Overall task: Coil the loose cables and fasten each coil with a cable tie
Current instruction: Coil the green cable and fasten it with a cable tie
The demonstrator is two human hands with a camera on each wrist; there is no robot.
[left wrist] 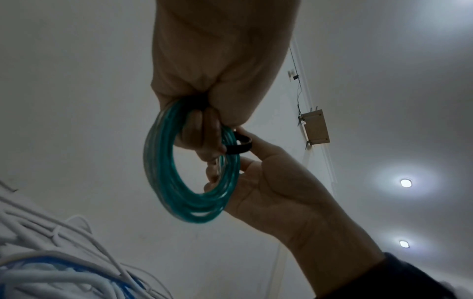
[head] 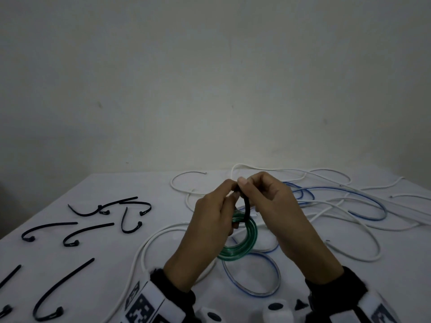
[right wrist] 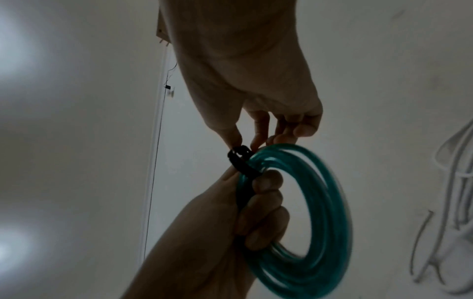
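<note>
A green cable coil is held above the white table. My left hand grips it, with the fingers curled through the ring, as the right wrist view shows on the coil and the left hand. A black cable tie loops around the coil's upper part. My right hand pinches the tie near its head; the right wrist view shows the tie under the right hand. The left wrist view shows the coil, the tie and the right hand.
Several loose black cable ties lie on the left of the table. Loose white cables and blue cables sprawl across the middle and right, under and beyond my hands. A bare wall stands behind the table.
</note>
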